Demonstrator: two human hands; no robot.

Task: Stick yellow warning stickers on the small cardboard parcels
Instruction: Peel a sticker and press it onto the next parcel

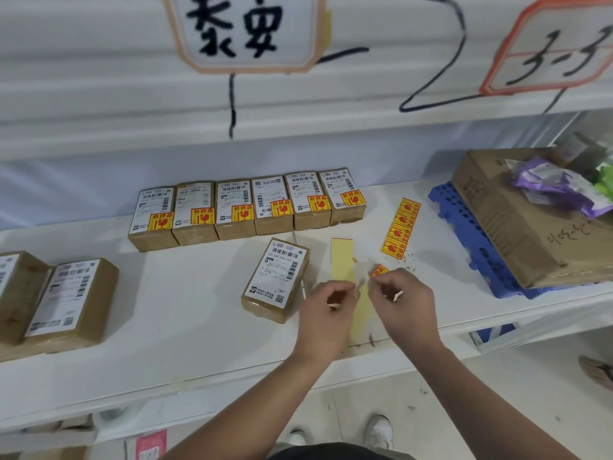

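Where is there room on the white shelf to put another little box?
The widest bare patch of shelf lies between the left parcels, the stickered row and the lone parcel. It is crowded where the left hand and right hand pinch a sticker and its backing, by the sticker strip and big carton.

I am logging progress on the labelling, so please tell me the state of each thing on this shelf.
Row parcels: all six stickered.
Near parcel: flat, no sticker.
Left parcels: no sticker visible.
Sticker strip: flat, stickers on it.
Backing strip: bare.
Loose sticker: pinched by right hand.
Liner: pinched by left hand.
Big box: tilted on blue pallet.
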